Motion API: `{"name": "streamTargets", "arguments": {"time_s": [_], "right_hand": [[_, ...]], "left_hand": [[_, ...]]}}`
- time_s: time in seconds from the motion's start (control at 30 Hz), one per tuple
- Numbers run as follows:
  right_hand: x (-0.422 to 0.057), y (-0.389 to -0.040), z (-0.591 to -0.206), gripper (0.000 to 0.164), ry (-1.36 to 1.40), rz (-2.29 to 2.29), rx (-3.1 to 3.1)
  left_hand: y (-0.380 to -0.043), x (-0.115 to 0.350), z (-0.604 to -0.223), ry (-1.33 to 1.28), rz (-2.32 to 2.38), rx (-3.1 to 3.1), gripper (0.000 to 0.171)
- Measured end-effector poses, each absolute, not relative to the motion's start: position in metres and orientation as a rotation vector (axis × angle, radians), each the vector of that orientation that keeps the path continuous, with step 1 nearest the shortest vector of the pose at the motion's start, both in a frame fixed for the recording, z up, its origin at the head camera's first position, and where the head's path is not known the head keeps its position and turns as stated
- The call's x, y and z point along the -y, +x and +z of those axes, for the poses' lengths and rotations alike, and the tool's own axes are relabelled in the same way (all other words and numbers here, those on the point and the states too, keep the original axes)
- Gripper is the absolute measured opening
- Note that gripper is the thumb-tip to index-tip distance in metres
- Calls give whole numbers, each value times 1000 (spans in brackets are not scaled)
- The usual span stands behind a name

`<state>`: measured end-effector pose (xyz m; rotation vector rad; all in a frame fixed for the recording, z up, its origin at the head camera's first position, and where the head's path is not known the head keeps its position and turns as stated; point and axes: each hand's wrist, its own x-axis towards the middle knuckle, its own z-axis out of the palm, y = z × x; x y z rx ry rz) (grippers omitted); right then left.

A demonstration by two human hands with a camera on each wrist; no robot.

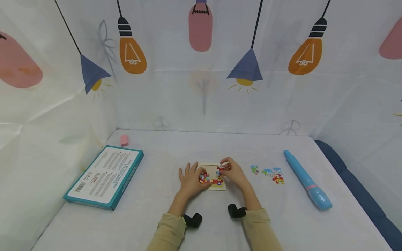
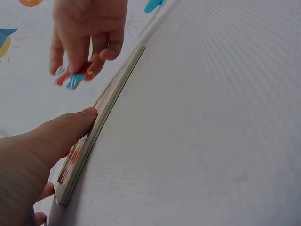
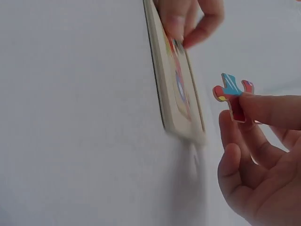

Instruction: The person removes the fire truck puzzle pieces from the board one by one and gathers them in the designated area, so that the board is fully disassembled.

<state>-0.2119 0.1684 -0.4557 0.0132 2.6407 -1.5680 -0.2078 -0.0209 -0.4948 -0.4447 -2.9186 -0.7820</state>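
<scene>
A small wooden tray puzzle (image 1: 221,187) lies on the table, a few colourful jigsaw pieces set in its pale frame. My left hand (image 1: 192,182) rests at its left side with fingers spread, and the thumb (image 2: 77,123) presses on the puzzle by its near edge. Above the right part of the tray, my right hand (image 1: 235,173) pinches a red and blue jigsaw piece (image 3: 231,89) between thumb and fingers. That piece is held up off the tray in the left wrist view. Loose jigsaw pieces (image 1: 278,179) lie to the right of my right hand.
A teal-edged box (image 1: 100,174) lies at the left, with a pink block (image 1: 124,140) behind it. On the right lies a long blue tube-shaped object (image 1: 306,179) with a wide end. A white printed curtain (image 1: 176,97) hangs behind the white table (image 1: 157,146).
</scene>
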Motion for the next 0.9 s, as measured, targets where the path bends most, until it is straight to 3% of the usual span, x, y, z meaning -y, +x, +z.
{"name": "streamTargets", "arguments": {"time_s": [0.9], "right_hand": [[-258,-178,-454,35,329,-1623,-2613]], "left_hand": [[-206,21,-494,-445,-800,2918,43]]}}
